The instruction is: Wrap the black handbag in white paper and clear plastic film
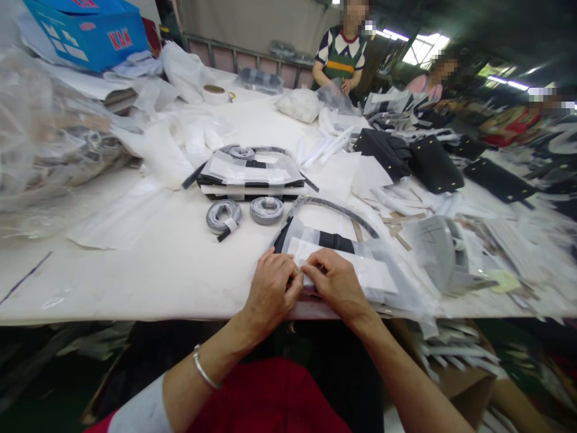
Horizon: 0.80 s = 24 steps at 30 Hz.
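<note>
In front of me lies a black handbag (340,242) partly covered in white wrapping paper (374,273). Its handle (342,207), wrapped in clear film, arches out behind it. My left hand (274,282), a bracelet on its wrist, rests on the bag's left end with thumb and fingers pinched on the paper. Right beside it, my right hand (333,279) pinches the same paper, the fingertips of both hands almost meeting. Whatever small piece may lie between the fingertips is hidden. Two coiled grey straps (224,216) (267,210) lie behind my left hand.
Farther back sits another wrapped black bag (252,171). A grey tape dispenser (439,252) stands at right, near black bag pieces (435,165). Clear plastic (58,138) and a blue box (90,33) fill the left. A co-worker (341,57) stands across the table (157,282).
</note>
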Available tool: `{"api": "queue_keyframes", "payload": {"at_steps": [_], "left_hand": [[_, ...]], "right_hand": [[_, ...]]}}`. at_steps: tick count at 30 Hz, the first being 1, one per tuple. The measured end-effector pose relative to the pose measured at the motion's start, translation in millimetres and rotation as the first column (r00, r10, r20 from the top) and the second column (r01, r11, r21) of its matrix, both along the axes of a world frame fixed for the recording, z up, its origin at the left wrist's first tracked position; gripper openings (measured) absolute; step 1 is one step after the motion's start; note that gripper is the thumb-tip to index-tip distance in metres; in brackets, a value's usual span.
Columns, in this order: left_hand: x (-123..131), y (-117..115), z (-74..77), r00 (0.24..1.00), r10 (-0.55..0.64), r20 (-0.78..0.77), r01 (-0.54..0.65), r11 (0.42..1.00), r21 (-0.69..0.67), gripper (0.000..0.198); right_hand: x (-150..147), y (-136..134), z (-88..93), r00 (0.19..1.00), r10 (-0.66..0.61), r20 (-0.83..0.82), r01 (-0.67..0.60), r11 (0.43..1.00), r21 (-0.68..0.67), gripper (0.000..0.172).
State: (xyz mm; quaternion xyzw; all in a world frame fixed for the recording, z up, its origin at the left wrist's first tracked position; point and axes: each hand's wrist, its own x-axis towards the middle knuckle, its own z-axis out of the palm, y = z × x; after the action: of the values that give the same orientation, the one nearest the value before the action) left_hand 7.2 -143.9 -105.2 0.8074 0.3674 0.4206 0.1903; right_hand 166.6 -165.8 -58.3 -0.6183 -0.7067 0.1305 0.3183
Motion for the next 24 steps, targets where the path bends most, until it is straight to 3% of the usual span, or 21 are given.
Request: {"api": "queue_keyframes", "payload": {"at_steps": [9,15,19,22,24], "left_hand": [[4.1,0.5,1.8,0.994,0.088,-0.066,-0.086,0.996,0.029,0.012],[-0.1,2.3,8.1,0.994,0.104,-0.04,-0.104,0.994,-0.016,0.015],[-8.6,-6.8,12.7,0.995,0.075,-0.069,-0.062,0.985,0.164,0.02],[-13.5,-19.9,14.2,0.984,0.019,-0.178,0.043,0.941,0.335,0.02],[-14.3,-26.9,13.9,0.965,0.002,-0.262,0.097,0.926,0.365,0.021]], "right_hand": [[-0.7,4.3,-8.5,0.999,-0.042,-0.01,0.042,0.998,-0.054,0.019],[-3.9,7.1,-3.6,0.995,-0.093,0.042,0.098,0.98,-0.173,0.018],[-6.1,8.9,2.7,0.991,-0.122,0.056,0.132,0.956,-0.261,0.017],[-6.4,10.3,5.1,0.992,-0.103,0.068,0.119,0.95,-0.29,0.016],[-6.2,11.1,5.6,0.992,-0.101,0.08,0.12,0.948,-0.293,0.016]]}}
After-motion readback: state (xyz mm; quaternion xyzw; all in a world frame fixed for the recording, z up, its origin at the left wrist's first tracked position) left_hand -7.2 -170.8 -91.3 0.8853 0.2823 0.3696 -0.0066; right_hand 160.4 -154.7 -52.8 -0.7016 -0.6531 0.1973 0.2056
